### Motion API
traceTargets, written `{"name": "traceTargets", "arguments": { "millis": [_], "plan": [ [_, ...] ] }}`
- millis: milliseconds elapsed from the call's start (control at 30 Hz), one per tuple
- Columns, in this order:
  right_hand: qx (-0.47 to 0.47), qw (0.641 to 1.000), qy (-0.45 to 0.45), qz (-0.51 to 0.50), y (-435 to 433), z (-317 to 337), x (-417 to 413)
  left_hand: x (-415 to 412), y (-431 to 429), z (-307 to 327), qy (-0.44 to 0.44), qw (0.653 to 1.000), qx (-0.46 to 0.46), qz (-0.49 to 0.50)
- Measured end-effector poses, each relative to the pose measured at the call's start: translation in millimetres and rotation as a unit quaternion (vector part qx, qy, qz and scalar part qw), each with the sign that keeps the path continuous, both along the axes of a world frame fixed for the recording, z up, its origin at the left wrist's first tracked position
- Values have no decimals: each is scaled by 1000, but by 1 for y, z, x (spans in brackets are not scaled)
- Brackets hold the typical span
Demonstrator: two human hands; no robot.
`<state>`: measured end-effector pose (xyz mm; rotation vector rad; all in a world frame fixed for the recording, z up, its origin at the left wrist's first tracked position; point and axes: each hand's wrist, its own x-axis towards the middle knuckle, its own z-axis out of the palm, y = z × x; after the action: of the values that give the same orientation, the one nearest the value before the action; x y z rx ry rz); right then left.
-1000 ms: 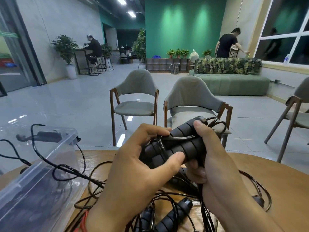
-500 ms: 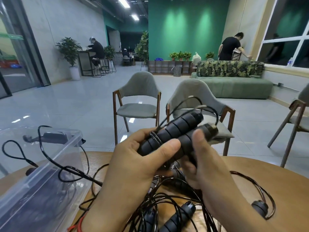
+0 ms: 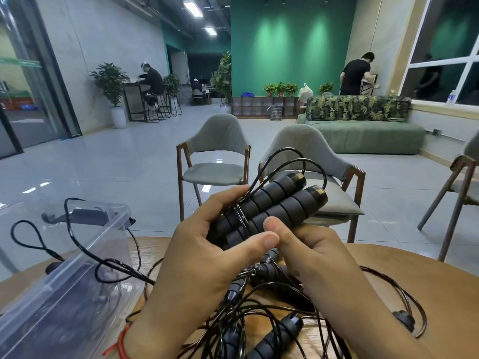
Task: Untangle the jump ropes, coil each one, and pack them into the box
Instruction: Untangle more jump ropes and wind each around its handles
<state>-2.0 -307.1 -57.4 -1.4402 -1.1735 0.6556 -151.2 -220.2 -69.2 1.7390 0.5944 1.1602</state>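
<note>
My left hand [image 3: 207, 250] grips a pair of black ribbed jump-rope handles [image 3: 274, 203] held side by side above the table, thin black cord wound around their lower part and looping above them. My right hand [image 3: 318, 252] is under the same pair, its thumb pressed on the lower handle next to my left thumb. Below lies a tangle of black cords and several more handles [image 3: 274, 335] on the round wooden table [image 3: 414, 268]. The clear plastic box [image 3: 59, 281] stands at the left, with dark rope inside and a cord draped over its rim.
Two grey chairs [image 3: 217, 161] stand just beyond the table's far edge, a third at the right [image 3: 461, 182]. A small black rope end piece [image 3: 403, 318] lies on the table's right side. People, plants and a green sofa are far back in the room.
Both hands raised the handle pair. My right hand slid off the top of the handles to their underside, uncovering their capped ends, and the cord loops now stand up above them.
</note>
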Motion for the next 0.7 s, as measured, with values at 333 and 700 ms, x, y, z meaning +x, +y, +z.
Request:
{"name": "traceTargets", "arguments": {
  "millis": [333, 700],
  "plan": [
    [-214, 925, 271, 157, 15, 0, 5, 1, 7, -15, 113, 923, 351, 111],
    [-33, 926, 368, 74, 9, -13, 15, 19, -9, 1, 58, 995, -86, -12]
  ]
}}
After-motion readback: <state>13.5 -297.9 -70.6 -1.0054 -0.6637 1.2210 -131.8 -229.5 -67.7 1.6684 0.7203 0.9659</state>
